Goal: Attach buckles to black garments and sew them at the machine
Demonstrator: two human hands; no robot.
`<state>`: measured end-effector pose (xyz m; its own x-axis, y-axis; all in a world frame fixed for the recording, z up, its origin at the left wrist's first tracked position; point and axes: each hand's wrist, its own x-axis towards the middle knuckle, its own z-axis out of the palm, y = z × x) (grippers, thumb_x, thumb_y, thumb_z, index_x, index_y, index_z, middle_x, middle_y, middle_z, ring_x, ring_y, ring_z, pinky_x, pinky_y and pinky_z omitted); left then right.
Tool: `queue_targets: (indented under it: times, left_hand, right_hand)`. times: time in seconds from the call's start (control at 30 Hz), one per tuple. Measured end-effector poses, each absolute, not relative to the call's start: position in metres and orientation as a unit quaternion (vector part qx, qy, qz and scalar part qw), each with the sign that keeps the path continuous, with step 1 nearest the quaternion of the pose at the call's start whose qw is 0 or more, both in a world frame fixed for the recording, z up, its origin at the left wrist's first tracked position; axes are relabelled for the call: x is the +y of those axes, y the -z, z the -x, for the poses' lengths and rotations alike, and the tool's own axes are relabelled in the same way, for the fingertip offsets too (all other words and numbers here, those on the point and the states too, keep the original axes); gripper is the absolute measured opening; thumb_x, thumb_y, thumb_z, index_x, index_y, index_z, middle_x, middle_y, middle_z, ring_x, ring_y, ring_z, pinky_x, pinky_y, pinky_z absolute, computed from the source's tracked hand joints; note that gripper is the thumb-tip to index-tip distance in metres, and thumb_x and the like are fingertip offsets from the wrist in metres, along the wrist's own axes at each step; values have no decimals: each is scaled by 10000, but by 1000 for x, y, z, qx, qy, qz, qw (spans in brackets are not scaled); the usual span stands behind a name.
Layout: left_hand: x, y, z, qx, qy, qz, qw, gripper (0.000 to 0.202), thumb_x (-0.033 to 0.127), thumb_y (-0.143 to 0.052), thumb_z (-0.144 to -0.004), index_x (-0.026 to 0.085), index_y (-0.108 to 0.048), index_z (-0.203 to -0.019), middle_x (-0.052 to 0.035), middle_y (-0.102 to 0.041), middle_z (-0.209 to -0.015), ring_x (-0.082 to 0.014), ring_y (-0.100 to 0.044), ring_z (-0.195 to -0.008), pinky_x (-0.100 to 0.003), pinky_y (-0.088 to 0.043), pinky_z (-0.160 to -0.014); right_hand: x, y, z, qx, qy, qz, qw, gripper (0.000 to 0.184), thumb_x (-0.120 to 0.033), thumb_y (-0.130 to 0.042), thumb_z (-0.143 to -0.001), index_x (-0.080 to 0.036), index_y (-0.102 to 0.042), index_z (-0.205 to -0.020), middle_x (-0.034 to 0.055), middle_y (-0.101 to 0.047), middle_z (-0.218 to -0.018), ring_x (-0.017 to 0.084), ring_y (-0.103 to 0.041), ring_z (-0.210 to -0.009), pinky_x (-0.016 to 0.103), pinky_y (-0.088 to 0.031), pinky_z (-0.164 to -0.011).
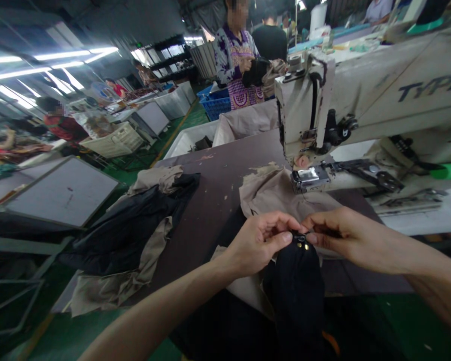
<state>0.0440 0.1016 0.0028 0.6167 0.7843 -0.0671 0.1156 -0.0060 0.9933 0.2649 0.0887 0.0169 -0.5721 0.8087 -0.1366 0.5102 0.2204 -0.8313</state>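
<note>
In the head view, my left hand (261, 240) and my right hand (340, 233) meet in front of the sewing machine. Fingertips of both hands are pinched on the upper end of a black fabric piece (298, 286). Small dark and brass-coloured metal fittings (302, 245) show there, too small to name surely. The black fabric hangs down towards my lap. Behind my hands, beige fabric (278, 193) lies rumpled on the table, partly under the arm of the sewing machine (308, 110). My fingers partly hide the edge they grip.
A pile of black and beige fabric (135, 225) lies on the left of the brown table (218, 175). Beyond the table stand white bins (188, 138) and a blue basket (215, 106). A co-worker (236, 55) in a patterned apron stands there holding dark fabric. Others sit farther back.
</note>
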Motion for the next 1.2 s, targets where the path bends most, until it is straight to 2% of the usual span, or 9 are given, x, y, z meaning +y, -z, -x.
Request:
queue_targets:
  times: [0.1, 0.23, 0.63, 0.9, 1.03, 1.13, 1.2]
  left_hand:
    - [101, -1, -41, 354, -254, -704, 561, 184, 166, -541, -896, 160, -668, -1030, -54, -694, -956, -131, -638, -858, -263, -485, -789]
    - [101, 0, -38, 375, -246, -737, 505, 152, 179, -550, -896, 157, -655, -1003, -44, -689, -902, -138, -640, -822, -264, -497, -760]
    - [93, -5, -41, 384, -257, -754, 466, 118, 197, -547, -901, 153, -628, -974, -38, -675, -858, -134, -639, -790, -257, -514, -743]
    - [86, -10, -40, 396, -265, -767, 429, 202, 207, -586, -864, 148, -591, -1057, -22, -635, -817, -120, -601, -720, -255, -504, -694]
    - [78, -12, -37, 448, -239, -758, 409, 182, 271, -643, -838, 162, -598, -976, -16, -650, -799, -126, -598, -695, -261, -497, -673]
    - [70, -13, -34, 452, -217, -780, 376, 154, 319, -646, -851, 168, -615, -864, -11, -652, -775, -128, -592, -688, -255, -475, -651]
    - [65, -13, -32, 427, -229, -805, 342, 114, 276, -626, -870, 167, -618, -839, -9, -644, -776, -122, -592, -694, -246, -462, -645]
  right_hand:
    - [92, -16, -265, -777, -430, 434, 156, 158, -199, -492, -911, -190, -620, -818, -28, -589, -691, 120, -520, -619, 218, -389, -574]
    - [91, -13, -263, -751, -473, 431, 161, 175, -246, -483, -931, -184, -632, -863, -13, -604, -732, 132, -553, -669, 226, -426, -614]
    - [84, -15, -260, -734, -474, 454, 176, 185, -316, -520, -920, -186, -629, -846, -21, -576, -644, 118, -498, -556, 217, -364, -507]
    - [75, -14, -247, -733, -404, 513, 189, 212, -321, -485, -946, -197, -581, -804, -30, -553, -676, 127, -503, -620, 245, -353, -550]
    - [60, -15, -251, -748, -363, 507, 228, 123, -300, -545, -929, -228, -631, -877, -31, -601, -731, 128, -551, -648, 251, -406, -577]
    - [47, -11, -254, -755, -333, 483, 293, 72, -269, -577, -927, -244, -644, -920, -11, -635, -910, 135, -611, -806, 258, -478, -702]
    - [38, -3, -254, -732, -336, 487, 338, 40, -271, -609, -916, -250, -632, -942, -6, -635, -967, 141, -625, -877, 253, -508, -751]
